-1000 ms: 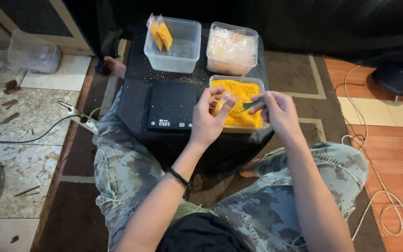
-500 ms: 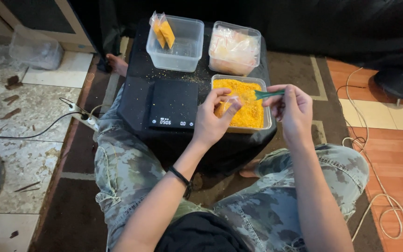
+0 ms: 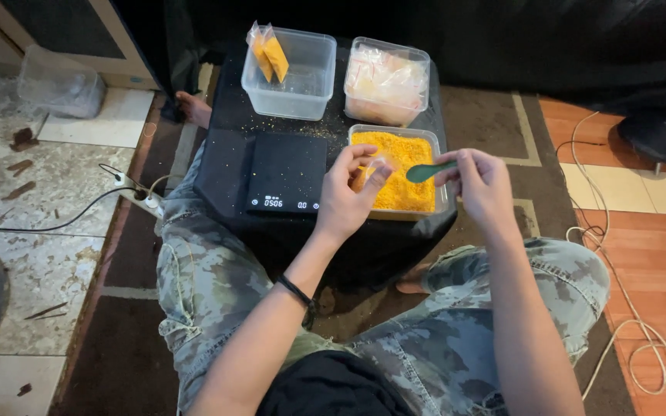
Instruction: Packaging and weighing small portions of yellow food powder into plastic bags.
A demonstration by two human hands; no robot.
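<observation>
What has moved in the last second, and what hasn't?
The right hand swung the green spoon up and away, then back toward the small bag that the left hand keeps pinched over the tub of orange crumbs. The scale and other tubs stayed put.

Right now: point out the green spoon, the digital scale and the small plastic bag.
green spoon [image 3: 423,172], head view, on its bowl
digital scale [image 3: 287,169], head view, centre of platform
small plastic bag [image 3: 371,168], head view, on its middle

A small black table [image 3: 225,166] bears a black scale [image 3: 285,172] and three clear tubs [image 3: 287,73] — powder scattered between.
</observation>
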